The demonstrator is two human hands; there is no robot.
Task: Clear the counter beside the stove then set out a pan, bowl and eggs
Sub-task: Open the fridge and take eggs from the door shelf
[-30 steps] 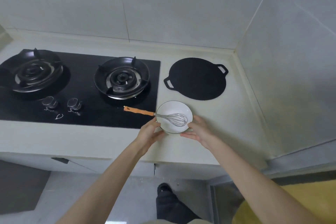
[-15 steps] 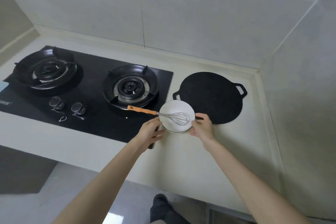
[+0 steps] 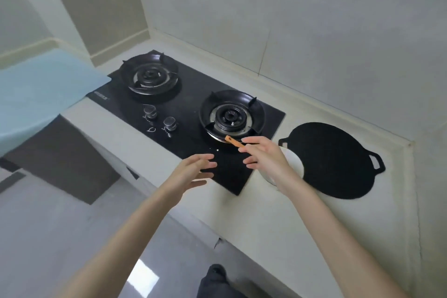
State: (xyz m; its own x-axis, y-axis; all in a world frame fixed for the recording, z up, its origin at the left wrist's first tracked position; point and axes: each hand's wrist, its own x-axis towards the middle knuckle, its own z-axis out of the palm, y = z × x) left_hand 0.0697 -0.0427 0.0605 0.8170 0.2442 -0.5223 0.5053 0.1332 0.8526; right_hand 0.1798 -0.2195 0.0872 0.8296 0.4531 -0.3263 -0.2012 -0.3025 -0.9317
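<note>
Beside the stove (image 3: 188,113) | white bowl (image 3: 294,164) mostly hidden | right hand (image 3: 264,155) loose-fingered above it | left hand (image 3: 193,172) spread, empty

Pale grey tiled walls (image 3: 290,19) met in a corner behind a cream desk (image 3: 278,213). A black glass two-burner stove (image 3: 183,113) was set into it. The glossy grey floor (image 3: 60,237) reflected a bright patch of light (image 3: 145,278).
</note>
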